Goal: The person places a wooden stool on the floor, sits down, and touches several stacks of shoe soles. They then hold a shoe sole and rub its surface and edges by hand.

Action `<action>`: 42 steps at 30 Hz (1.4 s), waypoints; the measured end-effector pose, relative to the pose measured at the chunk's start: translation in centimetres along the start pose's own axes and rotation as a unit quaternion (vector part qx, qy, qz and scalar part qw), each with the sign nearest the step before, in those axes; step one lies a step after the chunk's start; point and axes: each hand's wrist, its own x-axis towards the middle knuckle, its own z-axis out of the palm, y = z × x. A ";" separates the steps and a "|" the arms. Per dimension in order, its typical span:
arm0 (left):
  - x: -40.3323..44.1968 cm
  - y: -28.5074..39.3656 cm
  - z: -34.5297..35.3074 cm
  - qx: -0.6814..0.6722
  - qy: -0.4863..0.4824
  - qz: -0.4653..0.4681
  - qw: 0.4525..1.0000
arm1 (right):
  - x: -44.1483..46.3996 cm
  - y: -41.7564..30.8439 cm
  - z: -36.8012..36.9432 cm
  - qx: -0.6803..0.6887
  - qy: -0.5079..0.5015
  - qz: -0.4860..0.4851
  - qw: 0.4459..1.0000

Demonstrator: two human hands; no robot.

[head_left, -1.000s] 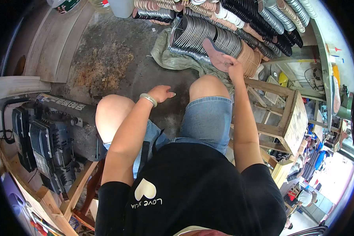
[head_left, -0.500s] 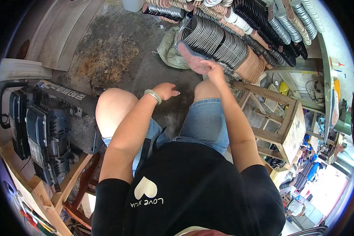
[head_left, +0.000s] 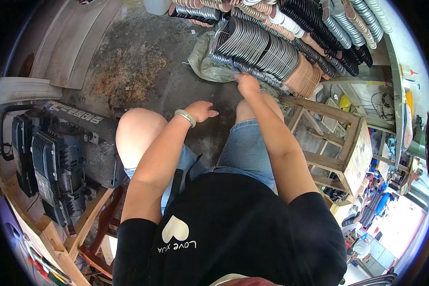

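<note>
My right hand (head_left: 248,86) reaches to the near side of the bundled shoe soles (head_left: 245,43). Its fingers are pinched on a shoe sole (head_left: 233,65), now seen nearly edge-on as a thin dark strip against the bundle, so much of it is hard to make out. My left hand (head_left: 201,111), with a pale bangle at the wrist, hovers between my knees above the floor. Its fingers are loosely curled and apart, holding nothing. A crumpled pale green woven sack (head_left: 206,59) lies beside the bundle, left of my right hand.
More rows of stacked soles (head_left: 310,24) fill the upper right. A wooden stool frame (head_left: 319,164) stands beside my right knee. On the left sits a black air compressor (head_left: 76,143). The concrete floor (head_left: 143,43) is stained. A person (head_left: 361,249) is far off at lower right.
My right hand has moved left and slightly forward, towards the bundle. The sole has turned from showing its pinkish face to nearly edge-on. My left hand stays in place.
</note>
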 end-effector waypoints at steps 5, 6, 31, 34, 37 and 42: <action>0.2 -0.1 -0.2 -0.002 -0.015 -0.005 1.000 | -2.1 -2.2 1.5 -0.041 -0.148 -0.146 0.977; 0.3 -0.1 -0.2 -0.002 -0.015 -0.007 1.000 | -2.7 -3.1 1.7 -0.018 -0.148 -0.143 0.979; -16.8 23.1 -12.3 -0.243 0.164 0.570 0.767 | -3.8 -4.1 9.0 0.114 -0.331 -0.239 0.906; -19.1 26.4 -13.6 -0.303 -0.013 0.697 0.650 | -3.3 -5.1 5.6 0.102 -0.382 -0.215 0.893; -18.7 26.8 -12.0 -0.335 0.004 0.738 0.586 | -3.7 -5.0 6.3 0.107 -0.383 -0.202 0.895; -19.2 27.5 -12.5 -0.364 -0.042 0.696 0.618 | -4.0 -5.6 4.2 0.086 -0.382 -0.200 0.898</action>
